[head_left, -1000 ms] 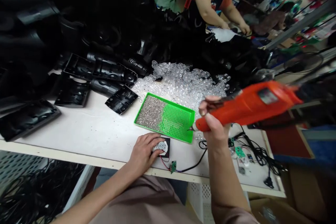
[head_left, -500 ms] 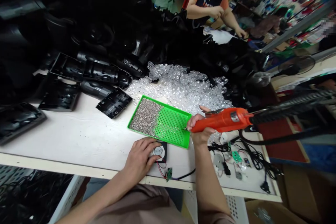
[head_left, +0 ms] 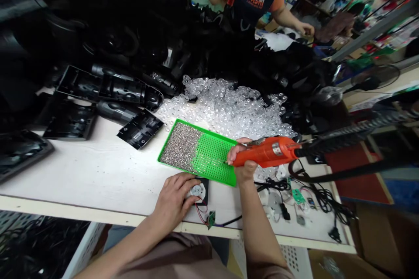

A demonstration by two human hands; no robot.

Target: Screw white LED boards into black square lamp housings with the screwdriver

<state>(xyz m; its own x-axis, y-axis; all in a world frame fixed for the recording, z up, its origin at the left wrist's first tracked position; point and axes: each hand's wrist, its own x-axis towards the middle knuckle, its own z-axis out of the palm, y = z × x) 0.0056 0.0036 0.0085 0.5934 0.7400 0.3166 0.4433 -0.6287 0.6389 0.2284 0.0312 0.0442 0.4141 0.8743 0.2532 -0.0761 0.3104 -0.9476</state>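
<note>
My right hand (head_left: 241,162) is wrapped around an orange electric screwdriver (head_left: 266,152), its bit pointing left over the right part of a green perforated tray (head_left: 214,146). Small silver screws (head_left: 180,146) fill the tray's left part. Just below the tray, my left hand (head_left: 178,189) has its fingers and thumb closed about a small round motor (head_left: 196,190) that sits on a black square base (head_left: 205,183). Red wires run from the motor to a small green circuit board (head_left: 211,219) near the table's front edge.
Clear plastic pieces (head_left: 225,104) are heaped behind the tray. Black plastic housings (head_left: 140,128) lie at left. Cables (head_left: 322,200) and green circuit boards (head_left: 297,196) are on the right. Across the table stands another person (head_left: 258,0). A hose-like cord (head_left: 356,130) trails from the screwdriver.
My right hand and the screwdriver have shifted slightly left over the tray. My left hand stays on the motor. The person opposite has moved their hands apart.
</note>
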